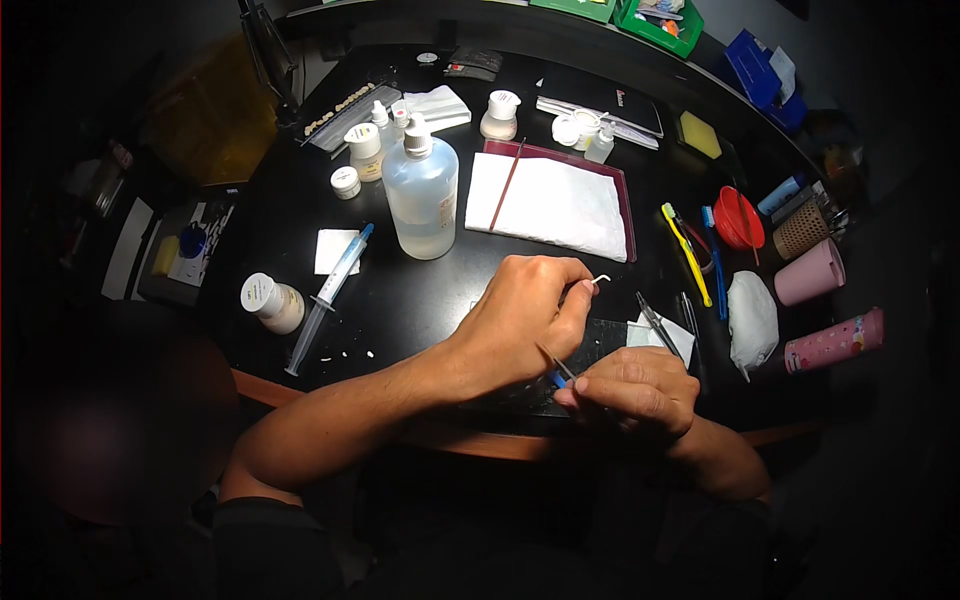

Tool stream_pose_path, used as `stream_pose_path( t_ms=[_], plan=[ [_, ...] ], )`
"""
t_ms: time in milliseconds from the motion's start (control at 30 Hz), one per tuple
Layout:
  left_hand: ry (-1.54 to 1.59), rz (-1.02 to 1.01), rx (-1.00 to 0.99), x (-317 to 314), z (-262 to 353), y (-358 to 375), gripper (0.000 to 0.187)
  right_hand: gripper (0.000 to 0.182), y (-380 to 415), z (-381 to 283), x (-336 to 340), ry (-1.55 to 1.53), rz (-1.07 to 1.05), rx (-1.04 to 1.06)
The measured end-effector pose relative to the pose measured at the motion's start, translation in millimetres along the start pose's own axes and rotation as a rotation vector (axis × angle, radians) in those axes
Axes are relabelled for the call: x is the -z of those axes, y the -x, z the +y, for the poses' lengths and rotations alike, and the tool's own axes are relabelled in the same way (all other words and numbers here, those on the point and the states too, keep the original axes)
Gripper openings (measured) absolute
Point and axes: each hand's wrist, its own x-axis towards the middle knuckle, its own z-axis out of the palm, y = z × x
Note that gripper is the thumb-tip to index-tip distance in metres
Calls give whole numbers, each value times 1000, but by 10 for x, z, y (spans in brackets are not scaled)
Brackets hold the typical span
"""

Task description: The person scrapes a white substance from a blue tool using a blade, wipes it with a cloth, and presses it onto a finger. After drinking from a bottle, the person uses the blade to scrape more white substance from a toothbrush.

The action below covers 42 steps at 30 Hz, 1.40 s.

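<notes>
My left hand (530, 315) is closed in a pinch above the dark bench, with the back of the hand facing up. A thin white piece with a bent end (601, 279) sticks out past its thumb and forefinger. Lower and to the right, my right hand (640, 390) grips a slim pointed metal tool (560, 364), whose tip points up and left, close to the heel of my left hand. Something small and blue (558, 379) shows beside the tool. The folded fingers hide the tool's rear part.
A big clear bottle (422, 205) stands beyond my left hand, near a white cloth (548, 205) with a brush (508, 185) on it. Left lie a large syringe (328, 300) and a capped jar (272, 303). Toothbrushes (687, 252), a red bowl (738, 218) and pink cups (810, 273) are right.
</notes>
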Motion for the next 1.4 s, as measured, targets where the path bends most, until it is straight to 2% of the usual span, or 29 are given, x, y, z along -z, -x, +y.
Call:
stream_pose_path(
  t_ms=[333,533,867,967,1067,1167,1267,1400],
  plan=[
    [2,16,-22,-25,-17,3,28,27,-58,-18,83,-35,-236,104],
    [23,6,-32,-3,-12,9,29,25,-11,3,117,27,-100,75],
    [13,4,0,-8,1,7,30,21,-8,40,56,-48,-184,114],
    [43,46,-55,-85,-106,0,29,21,-2,28,35,-46,-197,122],
    [31,-22,54,-4,27,4,29,23,3,15,39,-58,-220,134],
    [37,-43,52,10,27,1,28,26,16,34,55,-91,-189,148],
    [-21,-12,-139,-47,-43,19,25,28,-5,37,79,-95,-91,118],
    [-122,-37,-273,-75,-89,31,19,30,-23,21,92,-10,17,36]
  ],
)
